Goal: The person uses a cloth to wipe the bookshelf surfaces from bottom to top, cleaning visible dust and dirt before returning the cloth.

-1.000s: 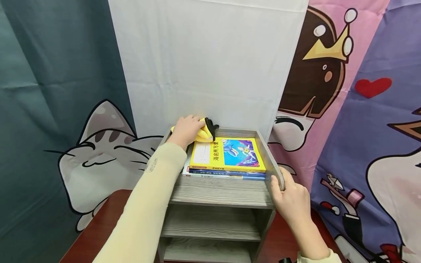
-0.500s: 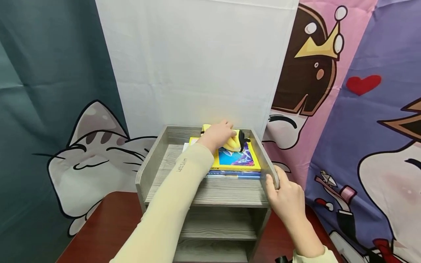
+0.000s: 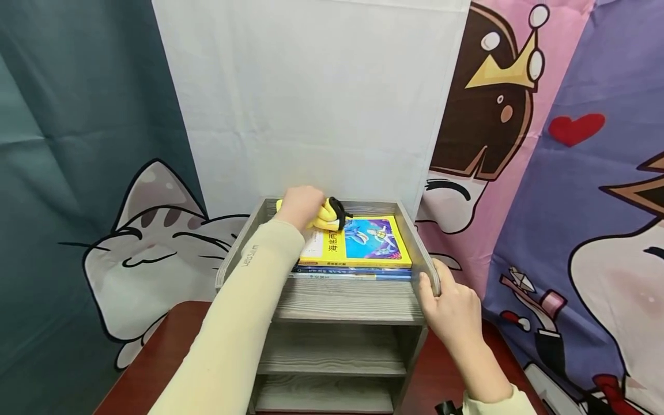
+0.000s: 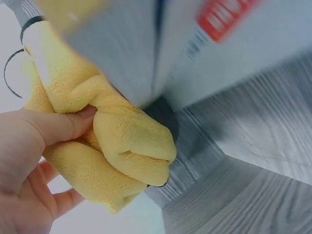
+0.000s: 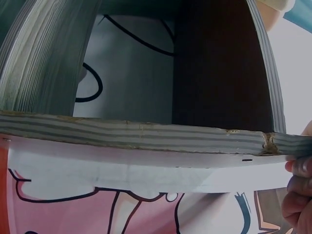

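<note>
My left hand point(image 3: 301, 207) holds a bunched yellow cleaning cloth point(image 3: 328, 215) with black edging, at the back left of the shelf's top, over the left end of the books. In the left wrist view, thumb and fingers pinch the folds of the fuzzy cloth point(image 4: 131, 141) close to the books and the wood. A book with a yellow cover and a sea picture point(image 3: 376, 239) lies on top of a small stack of blue-spined books point(image 3: 358, 274). My right hand point(image 3: 453, 311) grips the front of the right side panel point(image 3: 422, 248); only some of its fingers point(image 5: 301, 183) show in the right wrist view.
The grey wood-grain shelf unit point(image 3: 342, 305) has a raised rim around its top and lower shelves point(image 3: 332, 351) beneath. It stands on a reddish-brown surface point(image 3: 171, 346). Behind hang a white cloth point(image 3: 311, 104) and printed curtains point(image 3: 560, 190).
The left hand swept right with the cloth across the top book, then came back left to the rear left corner. The right hand kept its grip on the side panel.
</note>
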`<state>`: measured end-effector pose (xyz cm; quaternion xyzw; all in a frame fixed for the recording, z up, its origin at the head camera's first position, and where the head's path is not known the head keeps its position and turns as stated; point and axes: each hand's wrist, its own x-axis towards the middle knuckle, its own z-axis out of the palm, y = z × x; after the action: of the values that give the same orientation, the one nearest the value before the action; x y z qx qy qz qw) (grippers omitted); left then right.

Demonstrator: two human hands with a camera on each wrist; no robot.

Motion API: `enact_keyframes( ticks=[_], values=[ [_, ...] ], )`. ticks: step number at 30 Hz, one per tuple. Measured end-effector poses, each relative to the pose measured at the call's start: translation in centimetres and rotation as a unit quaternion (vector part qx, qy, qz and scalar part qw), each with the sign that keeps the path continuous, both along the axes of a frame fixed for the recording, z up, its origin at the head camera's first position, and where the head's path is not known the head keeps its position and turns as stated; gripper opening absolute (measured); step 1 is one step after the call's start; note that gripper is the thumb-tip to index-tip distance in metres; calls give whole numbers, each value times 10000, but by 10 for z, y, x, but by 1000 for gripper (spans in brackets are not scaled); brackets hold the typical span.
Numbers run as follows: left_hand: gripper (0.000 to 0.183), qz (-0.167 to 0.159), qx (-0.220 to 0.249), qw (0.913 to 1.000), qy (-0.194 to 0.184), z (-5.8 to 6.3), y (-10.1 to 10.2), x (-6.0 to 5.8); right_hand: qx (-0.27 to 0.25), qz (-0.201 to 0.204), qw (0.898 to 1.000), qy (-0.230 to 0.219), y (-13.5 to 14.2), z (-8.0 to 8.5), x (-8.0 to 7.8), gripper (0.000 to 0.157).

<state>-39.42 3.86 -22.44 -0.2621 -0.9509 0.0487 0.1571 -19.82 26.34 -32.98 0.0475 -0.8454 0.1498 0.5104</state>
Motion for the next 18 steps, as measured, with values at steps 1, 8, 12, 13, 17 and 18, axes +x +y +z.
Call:
enact_keyframes(
  ticks=[1, 8, 12, 13, 17, 18],
  values=[
    [17, -17, -80, 9999, 84, 0, 0, 1, 0, -4, 10000, 10, 0, 0, 0, 31],
    [14, -28, -348, 9981, 505, -2, 35, 9, -68, 31, 10000, 12, 0, -1, 1, 31],
    [17, -228, -398, 9973, 567, -6, 70, 15, -95, 12, 10000, 16, 0, -3, 2, 31],
    [19, -264, -389, 9973, 565, -7, 78, 16, -92, 12, 10000, 30, 0, -3, 2, 31],
    [21, -225, -414, 9977, 496, -7, 103, 22, -34, -8, 10000, 58, 1, -3, 0, 31],
    [21, -198, -449, 9977, 465, -7, 108, 24, -15, -28, 10000, 69, 2, -3, 0, 31]
  ],
)
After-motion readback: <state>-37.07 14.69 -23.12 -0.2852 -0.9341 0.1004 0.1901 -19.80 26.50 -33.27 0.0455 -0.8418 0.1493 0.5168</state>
